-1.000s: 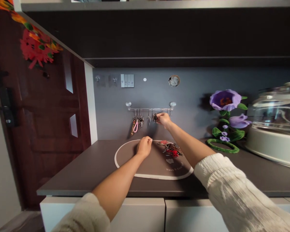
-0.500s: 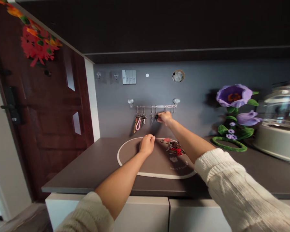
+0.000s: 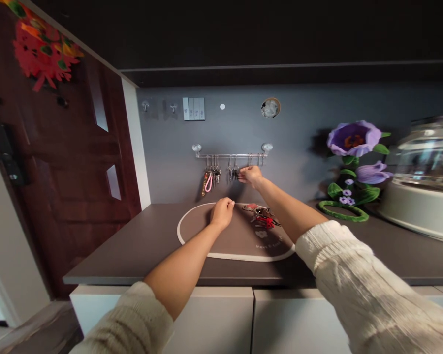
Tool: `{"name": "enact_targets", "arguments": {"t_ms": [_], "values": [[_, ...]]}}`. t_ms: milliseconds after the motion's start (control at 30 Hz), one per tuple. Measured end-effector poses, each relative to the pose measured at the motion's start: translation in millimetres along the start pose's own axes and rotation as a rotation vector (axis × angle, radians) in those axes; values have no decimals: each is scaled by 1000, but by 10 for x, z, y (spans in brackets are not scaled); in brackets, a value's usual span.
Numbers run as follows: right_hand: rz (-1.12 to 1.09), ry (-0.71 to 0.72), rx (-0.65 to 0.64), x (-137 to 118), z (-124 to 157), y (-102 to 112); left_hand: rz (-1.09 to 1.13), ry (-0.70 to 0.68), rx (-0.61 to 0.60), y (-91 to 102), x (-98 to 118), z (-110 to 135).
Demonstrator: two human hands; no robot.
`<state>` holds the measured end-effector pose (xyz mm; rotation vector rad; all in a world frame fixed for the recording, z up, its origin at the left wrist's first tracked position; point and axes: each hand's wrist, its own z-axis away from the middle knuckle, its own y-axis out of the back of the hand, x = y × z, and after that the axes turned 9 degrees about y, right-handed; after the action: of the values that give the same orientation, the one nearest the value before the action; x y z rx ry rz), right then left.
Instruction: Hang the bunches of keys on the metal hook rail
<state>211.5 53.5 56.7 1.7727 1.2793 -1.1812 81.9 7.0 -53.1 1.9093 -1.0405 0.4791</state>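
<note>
My right hand is up at the wall, its fingertips closed at a small bunch of dark keys hanging from a clear hook rail. Just left of it hangs another set of keys. Further left on the rail are several keys, a pink loop strap and a brown patterned strap. My left hand is curled closed over the mat; whatever its fingers may hold is hidden. On the mat, between my arms, lies a pile of keys with red tags.
Purple fabric flowers on a green ring base and a white appliance with a clear dome stand to the right. A dark shelf overhangs the counter. At left is a dark red door.
The whole view has shifted slightly, with the scene a little higher and to the left. My right fingertips have eased slightly rightward against the dark keys. My left hand stays curled over the mat.
</note>
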Motion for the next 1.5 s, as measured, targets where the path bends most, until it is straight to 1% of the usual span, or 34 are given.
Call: {"name": "enact_targets", "arguments": {"t_ms": [267, 467, 633, 833, 900, 967, 1100, 1200, 1267, 1367, 1500], "values": [[-9, 2, -40, -27, 114, 133, -7, -32, -12, 1, 5, 3], [-8, 22, -95, -29, 336, 287, 36, -75, -45, 3, 22, 14], [48, 79, -158, 71, 586, 471, 44, -134, -99, 19, 58, 49], [174, 153, -239, 263, 871, 723, -31, -202, -140, 61, 111, 103], [247, 210, -281, 315, 962, 800, -50, -213, -157, 72, 122, 117], [373, 283, -306, 352, 1049, 869, -59, -215, -170, 79, 133, 131], [743, 382, -331, 381, 1187, 966, -90, -226, -200, 83, 154, 157], [1005, 484, -396, 381, 1243, 994, -115, -248, -225, 77, 160, 173], [1138, 549, -421, 380, 1260, 997, -125, -253, -226, 73, 156, 181], [1247, 569, -448, 384, 1268, 991, -133, -259, -229, 70, 142, 185], [1300, 552, -465, 407, 1255, 979, -136, -270, -240, 70, 129, 179]]}}
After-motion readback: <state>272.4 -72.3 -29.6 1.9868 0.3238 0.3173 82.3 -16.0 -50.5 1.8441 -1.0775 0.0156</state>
